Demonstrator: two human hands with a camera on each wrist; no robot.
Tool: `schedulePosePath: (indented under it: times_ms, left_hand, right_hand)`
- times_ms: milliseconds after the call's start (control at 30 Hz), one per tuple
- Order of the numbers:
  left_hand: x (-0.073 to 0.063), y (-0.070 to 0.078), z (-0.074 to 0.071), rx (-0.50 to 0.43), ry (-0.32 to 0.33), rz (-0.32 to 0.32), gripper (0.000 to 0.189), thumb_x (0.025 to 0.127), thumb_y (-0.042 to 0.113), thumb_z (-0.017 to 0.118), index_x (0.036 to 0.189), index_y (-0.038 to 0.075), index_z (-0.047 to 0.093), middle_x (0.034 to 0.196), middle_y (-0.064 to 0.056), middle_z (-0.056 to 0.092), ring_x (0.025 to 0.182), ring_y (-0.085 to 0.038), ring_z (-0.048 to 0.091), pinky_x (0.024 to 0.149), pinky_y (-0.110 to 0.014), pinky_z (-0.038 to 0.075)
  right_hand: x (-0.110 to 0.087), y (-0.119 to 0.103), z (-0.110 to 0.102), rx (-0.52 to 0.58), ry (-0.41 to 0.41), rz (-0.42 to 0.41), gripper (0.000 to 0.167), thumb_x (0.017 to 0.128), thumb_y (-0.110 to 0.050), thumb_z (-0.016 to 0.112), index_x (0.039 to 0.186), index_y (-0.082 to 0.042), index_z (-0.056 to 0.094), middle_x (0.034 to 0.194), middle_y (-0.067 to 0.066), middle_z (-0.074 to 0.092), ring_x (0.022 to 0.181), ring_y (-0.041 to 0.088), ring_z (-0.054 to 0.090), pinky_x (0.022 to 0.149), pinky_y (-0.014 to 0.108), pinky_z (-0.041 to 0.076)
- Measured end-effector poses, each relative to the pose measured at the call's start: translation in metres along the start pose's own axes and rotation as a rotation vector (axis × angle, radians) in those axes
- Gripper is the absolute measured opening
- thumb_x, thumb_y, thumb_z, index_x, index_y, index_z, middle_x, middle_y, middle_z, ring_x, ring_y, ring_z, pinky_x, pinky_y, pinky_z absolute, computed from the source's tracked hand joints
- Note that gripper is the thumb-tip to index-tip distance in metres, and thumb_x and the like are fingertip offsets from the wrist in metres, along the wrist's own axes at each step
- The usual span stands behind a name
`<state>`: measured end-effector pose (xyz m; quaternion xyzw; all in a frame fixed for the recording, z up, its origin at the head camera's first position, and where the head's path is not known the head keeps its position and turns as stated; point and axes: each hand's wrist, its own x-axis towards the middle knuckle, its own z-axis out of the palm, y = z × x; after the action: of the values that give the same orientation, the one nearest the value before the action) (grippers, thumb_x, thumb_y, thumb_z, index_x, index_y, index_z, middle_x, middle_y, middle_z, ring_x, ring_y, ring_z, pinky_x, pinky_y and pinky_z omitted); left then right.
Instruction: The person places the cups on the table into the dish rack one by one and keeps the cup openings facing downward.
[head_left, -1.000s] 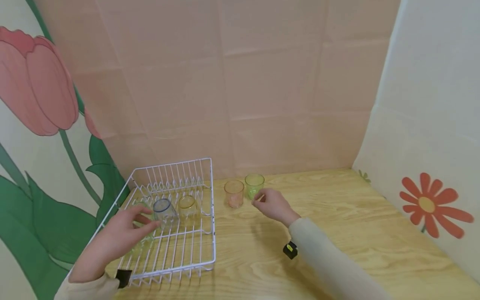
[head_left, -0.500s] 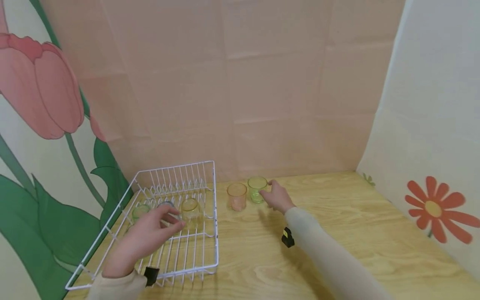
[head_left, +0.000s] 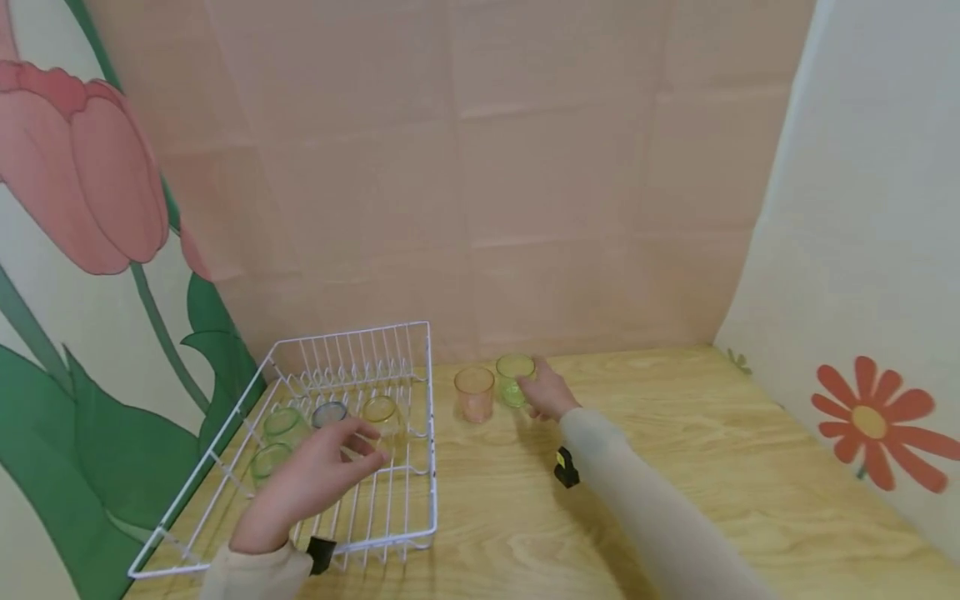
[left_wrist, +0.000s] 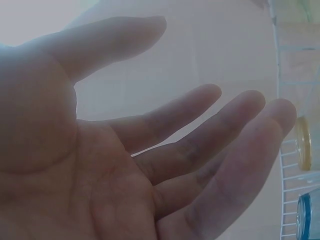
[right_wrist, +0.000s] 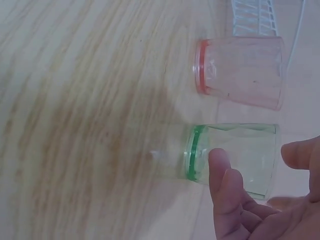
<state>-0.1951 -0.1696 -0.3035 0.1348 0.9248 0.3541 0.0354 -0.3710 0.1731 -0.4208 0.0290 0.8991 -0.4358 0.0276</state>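
Note:
My right hand [head_left: 551, 394] is at the right side of a green drinking glass [head_left: 512, 386] standing upright on the table. Its thumb and fingers are spread around the glass; in the right wrist view a small gap shows between thumb [right_wrist: 299, 153] and rim. Just left of it stands a pink-orange glass [head_left: 475, 398]. Over the white wire dish rack [head_left: 432, 500] hovers my left hand [head_left: 315, 475], palm bare, fingers loosely bent. Near that hand, a yellow glass [head_left: 381, 408], a blue glass [head_left: 328, 412] and two green glasses [head_left: 283, 423] sit in the rack, partly hidden by the hand.
The rack takes up the left of the wooden table [head_left: 495, 517]. A pinkish sheet [head_left: 525, 208] hangs along the back edge. Flower-printed panels stand at both sides, with a tulip [head_left: 82, 175] left and a red flower [head_left: 866, 421] right.
My right hand has reached forward and around to the right side of the green glass. My left hand has moved right over the rack, uncovering the green glasses. The glasses on the table stay put.

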Motion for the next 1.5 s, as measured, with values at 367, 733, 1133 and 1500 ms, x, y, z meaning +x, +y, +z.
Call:
schedulePosePath:
  times_ms: [367, 733, 1133, 1500]
  left_hand:
    - [0.001, 0.006, 0.0, 0.038, 0.009, 0.024, 0.036, 0.092, 0.036, 0.072, 0.117, 0.011, 0.066, 0.1, -0.001, 0.07, 0.087, -0.016, 0.066, 0.074, -0.038, 0.054]
    - [0.001, 0.007, 0.002, 0.05, -0.003, 0.034, 0.034, 0.091, 0.037, 0.072, 0.115, 0.013, 0.067, 0.099, 0.0, 0.07, 0.086, -0.014, 0.065, 0.076, -0.039, 0.054]
    - [0.003, 0.008, 0.009, 0.019, -0.016, 0.072, 0.03, 0.091, 0.034, 0.073, 0.11, 0.012, 0.067, 0.098, -0.001, 0.07, 0.084, -0.012, 0.065, 0.075, -0.038, 0.054]
    - [0.007, 0.005, 0.013, 0.017, -0.044, 0.084, 0.029, 0.091, 0.035, 0.072, 0.108, 0.012, 0.067, 0.095, -0.002, 0.07, 0.083, -0.013, 0.064, 0.073, -0.038, 0.054]
  right_hand:
    - [0.002, -0.009, -0.002, -0.206, 0.045, -0.036, 0.053, 0.105, -0.043, 0.039, 0.141, -0.003, 0.045, 0.1, 0.016, 0.069, 0.069, 0.029, 0.068, 0.052, 0.034, 0.049]
    - [-0.002, -0.009, -0.007, -0.344, 0.124, -0.029, 0.041, 0.103, -0.04, 0.043, 0.091, -0.008, 0.066, 0.062, 0.001, 0.057, 0.055, 0.017, 0.057, 0.048, 0.029, 0.039]
    - [-0.008, 0.002, -0.014, -0.227, 0.142, -0.024, 0.055, 0.096, -0.034, 0.055, 0.138, 0.0, 0.048, 0.078, 0.006, 0.07, 0.062, 0.018, 0.066, 0.054, 0.032, 0.048]
    - [-0.019, 0.012, -0.018, -0.01, 0.037, -0.01, 0.054, 0.099, -0.028, 0.05, 0.137, 0.01, 0.05, 0.088, 0.017, 0.075, 0.068, 0.025, 0.07, 0.058, 0.032, 0.054]
